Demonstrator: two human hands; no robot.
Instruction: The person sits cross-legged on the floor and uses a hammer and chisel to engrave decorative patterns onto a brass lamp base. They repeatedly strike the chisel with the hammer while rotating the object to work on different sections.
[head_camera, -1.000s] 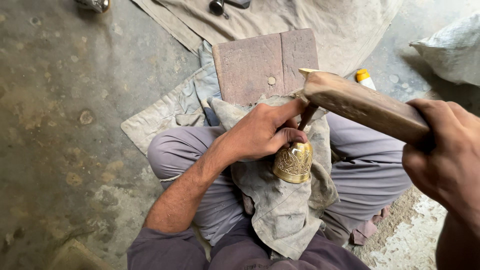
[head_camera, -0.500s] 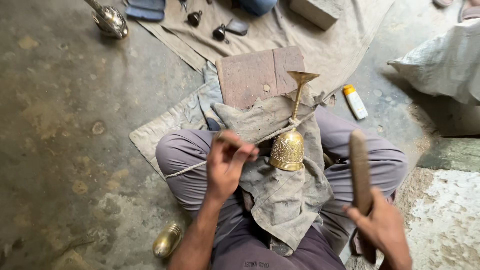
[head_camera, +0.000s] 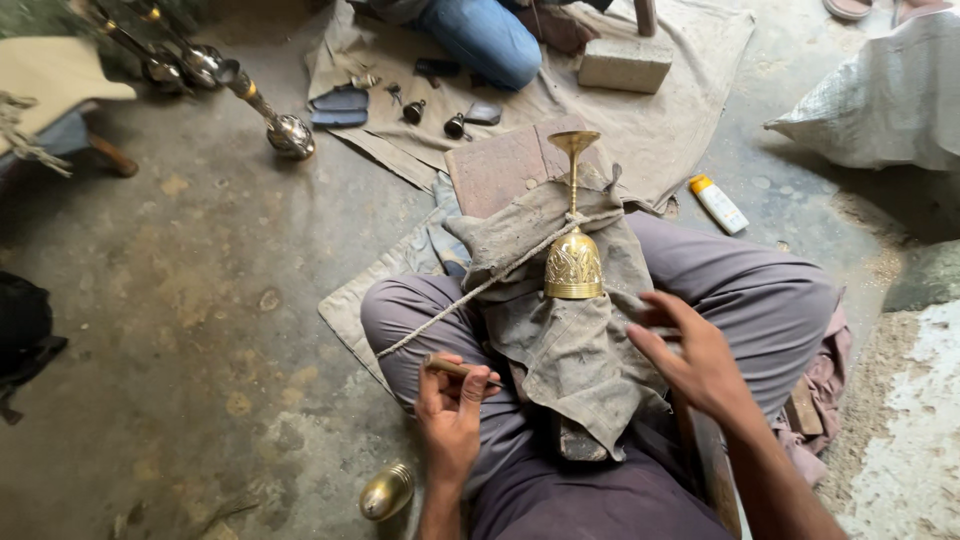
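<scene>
A brass goblet (head_camera: 573, 245) with an engraved cup lies on a grey cloth (head_camera: 570, 330) draped over my lap, its foot pointing away, tied at the stem by a rope (head_camera: 460, 300). My left hand (head_camera: 452, 410) grips a thin wooden-handled chisel (head_camera: 455, 369) beside my left thigh. My right hand (head_camera: 690, 355) hovers with fingers spread over the cloth's right edge, just right of the cup, holding nothing. A wooden mallet (head_camera: 715, 470) rests under my right forearm.
A brass cup (head_camera: 386, 492) lies on the floor by my left knee. A brick slab (head_camera: 505, 165) sits ahead on a cloth with small tools (head_camera: 440, 118). Another person's knee (head_camera: 480, 40), a stone block (head_camera: 625, 63), metal goblets (head_camera: 235, 90), a bottle (head_camera: 718, 203) and a sack (head_camera: 880, 95) surround.
My right hand lowered the wooden mallet and let it go, then opened beside the goblet. My left hand moved off the goblet down to my left thigh, holding the chisel.
</scene>
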